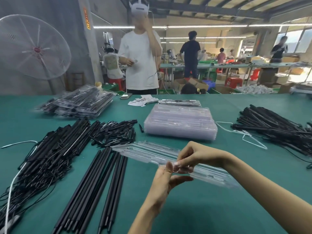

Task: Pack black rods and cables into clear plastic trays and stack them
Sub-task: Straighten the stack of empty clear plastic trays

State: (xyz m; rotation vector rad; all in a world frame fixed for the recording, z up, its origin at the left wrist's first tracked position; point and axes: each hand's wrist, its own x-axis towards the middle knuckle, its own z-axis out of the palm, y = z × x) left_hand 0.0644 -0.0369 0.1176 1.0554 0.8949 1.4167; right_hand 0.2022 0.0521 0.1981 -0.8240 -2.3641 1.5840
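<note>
A clear plastic tray (145,152) is held just above the green table, long and slanting from left to right. My left hand (166,179) pinches its near edge from below. My right hand (192,156) pinches the same spot from above. The tray holds nothing that I can make out. Long black rods (94,186) lie in a row left of my hands. A tangle of black cables (38,162) sits further left, and short black pieces (114,130) are heaped behind the rods. A stack of empty clear trays (180,125) stands behind my hands.
Filled trays (79,102) are piled at the back left. Another heap of black cabled rods (276,129) lies at the right. White labels (143,100) lie at the table's far edge. A person in a white shirt (141,59) stands across the table beside a large fan (32,48).
</note>
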